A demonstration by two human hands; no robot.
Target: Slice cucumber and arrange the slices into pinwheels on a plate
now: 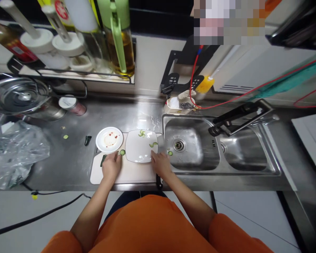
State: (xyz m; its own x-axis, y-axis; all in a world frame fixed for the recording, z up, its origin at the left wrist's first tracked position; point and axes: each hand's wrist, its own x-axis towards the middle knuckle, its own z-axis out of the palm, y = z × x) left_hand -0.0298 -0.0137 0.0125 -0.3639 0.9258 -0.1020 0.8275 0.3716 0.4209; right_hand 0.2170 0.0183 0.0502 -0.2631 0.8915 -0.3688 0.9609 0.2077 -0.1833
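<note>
A white square plate [138, 147] rests on the white cutting board [135, 174]. A small fan of cucumber slices [142, 133] lies at its far edge, with curved cucumber pieces [153, 144] towards the right. My right hand [162, 165] is at the plate's right rim, its fingers bent over the edge. My left hand [112, 167] is on the board left of the plate, fingers curled; what they hold, if anything, is hidden. Beside its fingertips sits a round cucumber slice [122, 152]. A dark green cucumber piece [103, 160] shows partly behind that hand.
A round white plate [110, 140] with red bits overlaps the board's far left corner. A black knife handle [159, 182] juts over the counter edge by my right wrist. Another slice [170, 153] lies at the rim of the double sink [195, 168]. Plastic bags [23, 151] lie left.
</note>
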